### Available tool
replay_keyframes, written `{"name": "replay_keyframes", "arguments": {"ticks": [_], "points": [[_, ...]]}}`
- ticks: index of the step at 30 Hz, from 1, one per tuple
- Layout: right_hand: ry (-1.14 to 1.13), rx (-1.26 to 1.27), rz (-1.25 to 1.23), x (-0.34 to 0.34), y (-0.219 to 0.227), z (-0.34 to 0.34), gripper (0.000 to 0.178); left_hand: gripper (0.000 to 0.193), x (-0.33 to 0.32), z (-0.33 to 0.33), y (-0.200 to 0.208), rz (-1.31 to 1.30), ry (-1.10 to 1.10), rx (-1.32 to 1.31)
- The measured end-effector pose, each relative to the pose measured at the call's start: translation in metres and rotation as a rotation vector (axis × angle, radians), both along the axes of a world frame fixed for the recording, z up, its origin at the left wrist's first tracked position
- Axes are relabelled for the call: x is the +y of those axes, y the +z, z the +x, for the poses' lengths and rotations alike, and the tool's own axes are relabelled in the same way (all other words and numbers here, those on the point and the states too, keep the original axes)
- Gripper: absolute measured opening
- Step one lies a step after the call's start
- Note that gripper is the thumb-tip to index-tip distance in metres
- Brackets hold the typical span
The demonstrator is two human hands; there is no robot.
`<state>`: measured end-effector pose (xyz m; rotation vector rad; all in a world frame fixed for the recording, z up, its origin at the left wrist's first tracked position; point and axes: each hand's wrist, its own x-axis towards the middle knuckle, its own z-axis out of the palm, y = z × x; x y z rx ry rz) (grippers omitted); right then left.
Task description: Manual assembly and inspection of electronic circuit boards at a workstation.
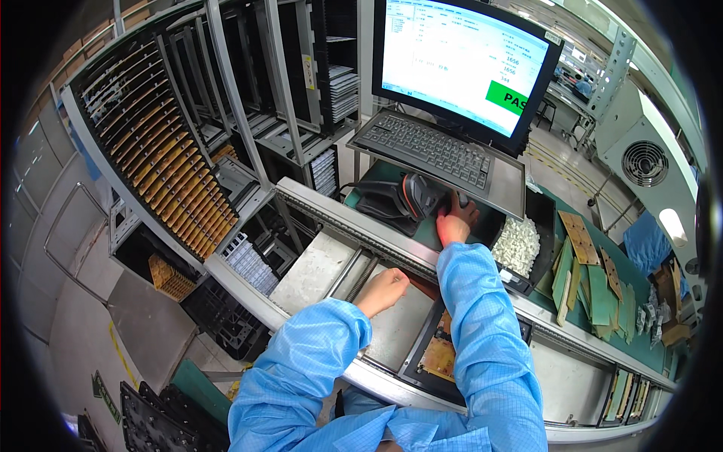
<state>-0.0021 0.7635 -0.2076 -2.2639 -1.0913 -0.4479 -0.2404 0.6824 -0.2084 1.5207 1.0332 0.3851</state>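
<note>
My right hand (456, 220) reaches under the keyboard shelf, its fingers wrapped round a dark computer mouse (462, 201) that is mostly hidden by them. Red light falls on the back of this hand near the wrist. Just left of it, a black barcode scanner (413, 197) with orange trim rests on the bench. My left hand (382, 292) hovers over the metal conveyor bed, fingers curled closed; whatever may be in them is hidden. Between my forearms lies a black frame (413, 360) with a yellow-brown circuit board (438, 355) in it, partly covered by my right sleeve.
A monitor (463, 60) and keyboard (429, 148) stand ahead. At the right are a black bin of small white pieces (517, 245), green and brown board strips (595, 290) and small clear bags (652, 315). A tall rack of boards (154, 143) rises at the left. The conveyor rail (354, 230) crosses in front.
</note>
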Motion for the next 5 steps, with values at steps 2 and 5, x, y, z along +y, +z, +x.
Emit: {"name": "replay_keyframes", "arguments": {"ticks": [2, 5], "points": [[0.015, -0.020, 0.003, -0.0022, -0.0011, 0.0024, 0.055, 0.031, 0.0002, 0.0008, -0.0007, 0.016, -0.012, -0.010], [0.024, 0.039, -0.024, -0.0023, -0.0018, 0.0042, 0.059, 0.031, 0.0014, 0.0016, -0.0022, 0.032, -0.017, 0.004]]}}
